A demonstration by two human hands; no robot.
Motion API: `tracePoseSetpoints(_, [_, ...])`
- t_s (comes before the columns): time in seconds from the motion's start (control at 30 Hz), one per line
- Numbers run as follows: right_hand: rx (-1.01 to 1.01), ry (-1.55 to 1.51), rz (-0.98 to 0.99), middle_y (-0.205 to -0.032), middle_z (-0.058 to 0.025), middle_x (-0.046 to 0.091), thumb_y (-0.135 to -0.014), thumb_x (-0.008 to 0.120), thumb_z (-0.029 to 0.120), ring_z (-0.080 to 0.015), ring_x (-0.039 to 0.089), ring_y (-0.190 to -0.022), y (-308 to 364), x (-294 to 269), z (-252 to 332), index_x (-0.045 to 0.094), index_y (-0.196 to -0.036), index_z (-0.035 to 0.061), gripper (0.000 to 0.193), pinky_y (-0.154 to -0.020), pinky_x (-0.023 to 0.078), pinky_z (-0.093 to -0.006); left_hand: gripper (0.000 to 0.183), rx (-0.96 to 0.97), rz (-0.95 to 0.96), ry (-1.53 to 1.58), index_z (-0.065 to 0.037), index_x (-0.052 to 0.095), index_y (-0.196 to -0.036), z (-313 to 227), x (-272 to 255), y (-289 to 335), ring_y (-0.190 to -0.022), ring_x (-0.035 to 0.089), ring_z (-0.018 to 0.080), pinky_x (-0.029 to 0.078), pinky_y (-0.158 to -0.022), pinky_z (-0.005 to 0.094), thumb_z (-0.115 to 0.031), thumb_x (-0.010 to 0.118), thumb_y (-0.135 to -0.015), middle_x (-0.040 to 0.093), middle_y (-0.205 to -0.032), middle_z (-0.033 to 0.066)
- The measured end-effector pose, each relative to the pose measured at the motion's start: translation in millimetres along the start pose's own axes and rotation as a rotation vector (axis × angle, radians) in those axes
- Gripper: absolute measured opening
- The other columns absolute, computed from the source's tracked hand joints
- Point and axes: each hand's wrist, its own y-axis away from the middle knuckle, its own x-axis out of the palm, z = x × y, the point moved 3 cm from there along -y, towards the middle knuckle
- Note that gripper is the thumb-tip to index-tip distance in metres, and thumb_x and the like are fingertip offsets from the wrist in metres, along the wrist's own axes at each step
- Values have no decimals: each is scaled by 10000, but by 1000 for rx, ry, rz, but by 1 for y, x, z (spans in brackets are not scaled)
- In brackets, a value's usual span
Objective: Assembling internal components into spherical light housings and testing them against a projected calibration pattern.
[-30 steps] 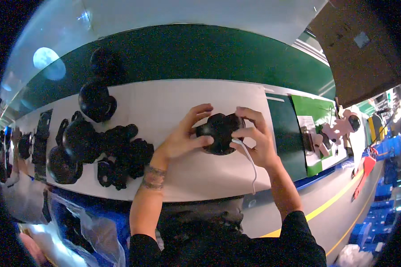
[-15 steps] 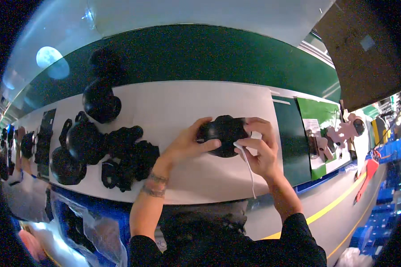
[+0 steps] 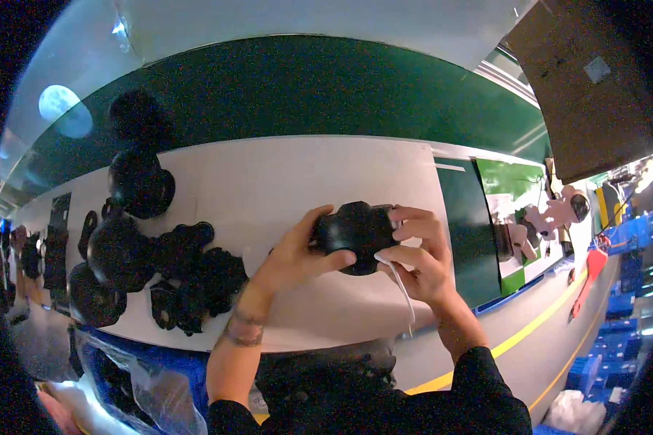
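Between my hands, over the white work mat, is a rounded black housing (image 3: 355,230) with a glossy surface. My left hand (image 3: 306,250) grips it from the left, thumb across its front. At its right side my right hand (image 3: 421,254) pinches a thin white cable (image 3: 402,288) by its pale end, close against the housing's lower right edge. The upper fingers of that hand rest on the housing too. The cable hangs down past the mat's near edge. Whether its end sits in an opening cannot be made out.
Several black rounded parts (image 3: 120,254) lie clustered on the left of the white mat (image 3: 268,163). A dark green surface (image 3: 283,87) runs behind. On the right are a green sheet (image 3: 511,177), pinkish-white devices (image 3: 559,214) and a brown cardboard panel (image 3: 584,87). Blue bins (image 3: 620,319) stand beyond the aisle.
Both hands and the housing sit slightly lower in the view, and the left-hand parts have shifted left and down as the view turned. The right hand still pinches the cable against the housing.
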Motion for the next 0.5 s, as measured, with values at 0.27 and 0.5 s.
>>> tracePoseSetpoints(0.27, [-66,49,8,-932,-52,558,-682,797,102,-344,625,-995,4,2,-4,676,-890,111,242,-805,569,-452,979,18,13,-14,45,323,-1431,6,2,0,-1111,595,223,518,-925,335,-324,874,-710,586,-1209,181])
tracePoseSetpoints(0.5, [-81,190,56,-956,-45,590,-697,840,160,-325,623,-1024,-3,1,6,645,-926,93,308,-881,569,-483,955,98,-34,-123,22,351,-1411,12,3,-2,-1077,610,233,518,-910,344,-340,870,-695,603,-1186,186])
